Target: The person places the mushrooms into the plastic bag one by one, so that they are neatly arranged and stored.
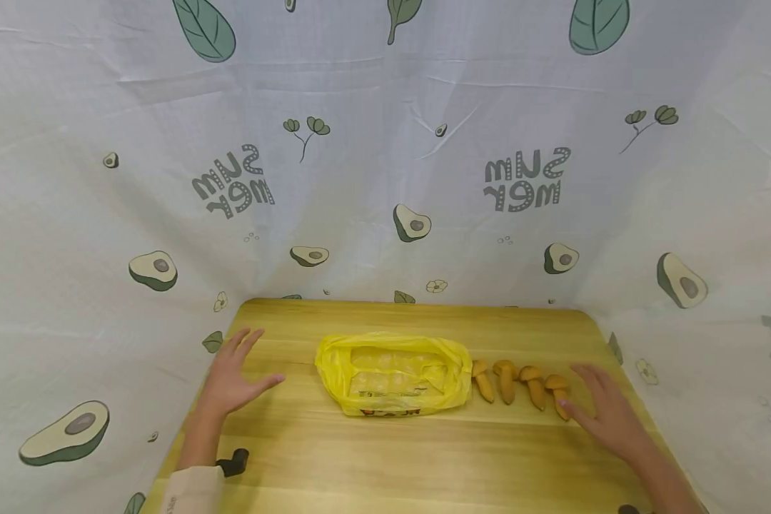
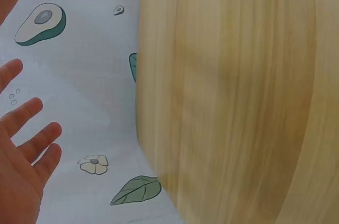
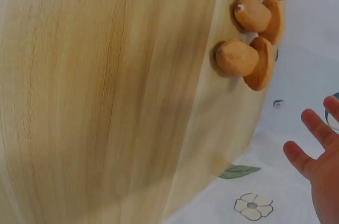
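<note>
A yellow plastic bag (image 1: 331, 389) lies mouth-up on the wooden table, its rim spread wide around a pale tray-like insert with rounded shapes, seen unclearly. Right of it, several orange-brown mushrooms (image 1: 533, 389) lie in a row, caps toward the far side; the leftmost touches or nearly touches the bag. My left hand (image 1: 231, 378) hovers over the table's left side, fingers spread, holding nothing. Close to the rightmost mushroom is my right hand (image 1: 607, 414), fingers extended and holding nothing. In the right wrist view some mushrooms (image 3: 237, 58) show stem-first, apart from the fingers.
The wooden table (image 1: 398, 457) has rounded far corners. A white cloth (image 1: 360, 164) printed with avocados and leaves hangs behind it and along both sides. Black straps or mounts (image 1: 234, 462) sit at the wrists.
</note>
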The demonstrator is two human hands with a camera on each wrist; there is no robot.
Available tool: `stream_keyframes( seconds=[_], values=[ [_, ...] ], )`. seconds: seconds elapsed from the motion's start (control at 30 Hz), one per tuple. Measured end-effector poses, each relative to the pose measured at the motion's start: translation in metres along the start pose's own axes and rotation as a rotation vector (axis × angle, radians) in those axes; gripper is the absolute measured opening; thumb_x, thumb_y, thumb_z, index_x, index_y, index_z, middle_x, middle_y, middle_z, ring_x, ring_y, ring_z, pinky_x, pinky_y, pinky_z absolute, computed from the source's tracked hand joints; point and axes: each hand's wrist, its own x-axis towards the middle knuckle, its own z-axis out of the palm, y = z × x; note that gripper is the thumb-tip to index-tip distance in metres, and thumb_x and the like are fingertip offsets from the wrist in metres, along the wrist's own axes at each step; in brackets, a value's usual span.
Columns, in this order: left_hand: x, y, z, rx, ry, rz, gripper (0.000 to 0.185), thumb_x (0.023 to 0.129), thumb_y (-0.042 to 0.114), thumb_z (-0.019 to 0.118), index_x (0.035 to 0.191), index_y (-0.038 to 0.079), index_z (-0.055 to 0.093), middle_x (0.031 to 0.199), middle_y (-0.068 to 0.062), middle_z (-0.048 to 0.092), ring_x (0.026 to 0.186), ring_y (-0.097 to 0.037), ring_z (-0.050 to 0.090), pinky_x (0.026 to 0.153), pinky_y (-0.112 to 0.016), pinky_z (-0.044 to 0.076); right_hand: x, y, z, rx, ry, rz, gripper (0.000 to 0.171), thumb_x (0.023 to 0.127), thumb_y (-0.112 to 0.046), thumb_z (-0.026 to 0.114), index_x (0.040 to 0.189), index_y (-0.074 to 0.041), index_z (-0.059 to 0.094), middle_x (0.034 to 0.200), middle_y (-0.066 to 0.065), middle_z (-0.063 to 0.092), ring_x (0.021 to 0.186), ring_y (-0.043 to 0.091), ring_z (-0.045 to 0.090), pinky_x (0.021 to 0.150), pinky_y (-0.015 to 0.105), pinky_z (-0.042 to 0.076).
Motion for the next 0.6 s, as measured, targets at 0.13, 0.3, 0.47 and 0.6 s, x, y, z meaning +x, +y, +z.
stream_keyframes(
  seconds=[0.13, 0.3, 0.47, 0.6],
  values=[
    [0.001, 0.003, 0.008, -0.014, -0.032, -0.019, 0.102, 0.078, 0.065, 0.081, 0.161, 0.025, 0.037, 0.167, -0.019, 0.028, 0.146, -0.055, 0.031, 0.102, -0.082, 0.034, 0.002, 0.0, 0.005, 0.026, -0.012, 0.009, 0.071, 0.091, -0.024, 0.079, 0.146, 0.003, 0.045, 0.143, 0.034, 0.044, 0.124, 0.058, 0.045, 0.089, 0.074, 0.04],
    [0.001, 0.007, 0.021, -0.059, -0.058, -0.018, 0.098, 0.08, 0.066, 0.078, 0.16, 0.027, 0.037, 0.167, -0.017, 0.028, 0.147, -0.054, 0.03, 0.099, -0.082, 0.037, 0.003, -0.001, 0.012, 0.044, -0.029, 0.028, 0.067, 0.093, -0.023, 0.077, 0.144, 0.005, 0.044, 0.142, 0.035, 0.043, 0.124, 0.059, 0.043, 0.091, 0.074, 0.039],
    [0.0, 0.013, 0.033, -0.12, -0.085, -0.025, 0.096, 0.081, 0.066, 0.078, 0.16, 0.027, 0.039, 0.168, -0.014, 0.028, 0.149, -0.051, 0.029, 0.099, -0.081, 0.038, 0.003, -0.005, 0.017, 0.079, -0.043, 0.064, 0.064, 0.096, -0.022, 0.074, 0.144, 0.007, 0.043, 0.142, 0.037, 0.041, 0.124, 0.059, 0.043, 0.09, 0.075, 0.039],
    [0.0, 0.017, 0.041, -0.16, -0.097, -0.035, 0.093, 0.082, 0.065, 0.077, 0.16, 0.028, 0.039, 0.168, -0.013, 0.028, 0.15, -0.049, 0.029, 0.101, -0.081, 0.037, 0.001, -0.005, 0.021, 0.069, -0.062, 0.096, 0.061, 0.098, -0.023, 0.071, 0.143, 0.007, 0.043, 0.14, 0.037, 0.041, 0.119, 0.057, 0.048, 0.086, 0.076, 0.043]
  ],
)
